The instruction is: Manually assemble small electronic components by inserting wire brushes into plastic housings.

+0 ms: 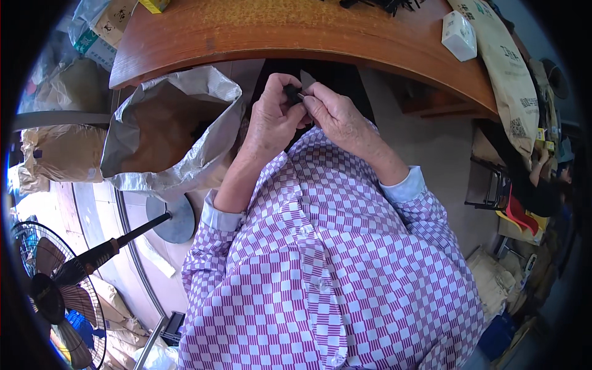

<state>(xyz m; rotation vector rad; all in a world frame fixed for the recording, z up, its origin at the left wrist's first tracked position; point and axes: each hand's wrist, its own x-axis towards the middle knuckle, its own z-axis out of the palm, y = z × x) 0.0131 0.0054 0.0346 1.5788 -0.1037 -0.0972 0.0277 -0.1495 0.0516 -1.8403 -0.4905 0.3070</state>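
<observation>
Both hands meet in front of my chest, just below the near edge of the wooden table. My left hand (274,117) is closed, its thumb and fingers pinching a small black piece (291,94) whose kind I cannot make out. My right hand (333,115) is closed too, its fingertips against that piece. From between its fingers rises a grey pointed blade (306,79), like that of a small knife. The handle is hidden in the hand.
The wooden table (265,31) bears black pieces (385,5) and a white box (459,36). At left stand an open silver-lined sack (213,86) and a fan (52,299). Paper sacking (509,80) hangs at right, near another person's arm (540,163) and a red chair (521,213).
</observation>
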